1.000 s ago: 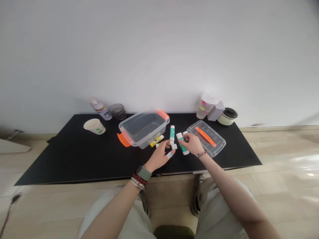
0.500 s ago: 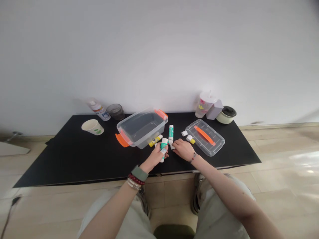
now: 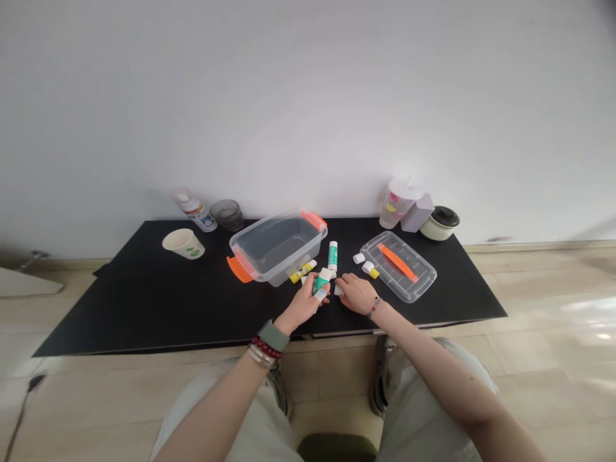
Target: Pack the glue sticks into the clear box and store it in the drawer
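Observation:
My left hand (image 3: 301, 303) is closed around a green-and-white glue stick (image 3: 322, 281), its white end tipped up and to the right. Close beside it, the fingers of my right hand (image 3: 359, 295) are closed on a small white cap (image 3: 339, 290) near the tabletop. Just beyond my hands lies another green glue stick (image 3: 332, 255). A yellow glue stick (image 3: 302, 271) rests against the front of the clear plastic box (image 3: 269, 273). To the right are a loose white cap (image 3: 359, 258) and a white-and-yellow cap piece (image 3: 370, 269).
A clear lid with an orange handle (image 3: 397, 262) lies at right. Behind stand a lidded tumbler (image 3: 397, 205), a grey box (image 3: 418, 213) and a cream pot (image 3: 439, 226). At left are a paper cup (image 3: 185, 245), a dark glass (image 3: 228, 217) and a bottle (image 3: 199, 215).
The glue stick in my left hand has tilted to the right. My right hand has shifted slightly right with the white cap. The whole view has moved a little.

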Tool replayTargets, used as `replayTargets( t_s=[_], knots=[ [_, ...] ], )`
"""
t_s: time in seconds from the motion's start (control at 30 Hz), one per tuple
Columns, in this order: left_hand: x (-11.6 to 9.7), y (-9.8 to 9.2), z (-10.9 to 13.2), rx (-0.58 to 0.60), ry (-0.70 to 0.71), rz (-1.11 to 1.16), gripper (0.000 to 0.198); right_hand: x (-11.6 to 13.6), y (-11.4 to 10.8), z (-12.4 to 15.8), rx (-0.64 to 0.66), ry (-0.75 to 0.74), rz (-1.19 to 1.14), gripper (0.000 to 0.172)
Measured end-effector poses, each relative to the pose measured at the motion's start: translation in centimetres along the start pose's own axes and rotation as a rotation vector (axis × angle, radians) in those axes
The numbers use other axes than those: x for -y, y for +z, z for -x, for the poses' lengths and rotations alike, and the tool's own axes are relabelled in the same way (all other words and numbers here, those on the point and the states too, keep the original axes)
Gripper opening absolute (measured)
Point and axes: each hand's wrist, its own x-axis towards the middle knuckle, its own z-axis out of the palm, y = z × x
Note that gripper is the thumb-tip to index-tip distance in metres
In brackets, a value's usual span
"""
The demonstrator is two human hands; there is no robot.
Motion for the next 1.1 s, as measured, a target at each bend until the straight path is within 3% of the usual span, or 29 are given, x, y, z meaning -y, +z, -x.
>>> replayTargets(
  t_s=[0.13,0.2,0.33,0.43,0.5,0.9,1.1],
  knots=[
    [0.1,0.0,0.0,0.016,0.006,-0.028,0.042,-0.5,-0.2,0.4,0.014,0.075,-0.091,0.022],
    [0.2,0.0,0.1,0.029,0.021,-0.032,0.045,-1.3,-0.6,0.3,-0.043,0.170,-0.272,0.018],
    [0.4,0.3,0.1,0.055,0.050,-0.003,0.047,-3.1,-1.6,-0.2,-0.208,0.369,-1.028,0.022],
    [0.4,0.6,0.2,0.078,0.059,0.005,0.049,-3.2,-2.1,-0.4,-0.231,0.368,-1.519,0.037],
    [0.3,0.7,0.3,0.098,0.066,-0.004,0.050,-2.8,-2.2,-0.4,-0.208,0.319,-1.650,0.047],
    [-0.6,-0.1,1.6,0.186,0.120,-0.268,0.044,-2.4,-2.8,0.5,-0.146,0.034,-1.431,0.047],
    [-1.7,-0.6,2.2,0.253,0.187,-0.458,0.040,-2.8,-3.5,1.8,-0.064,-0.101,-1.184,0.044]
  ],
)
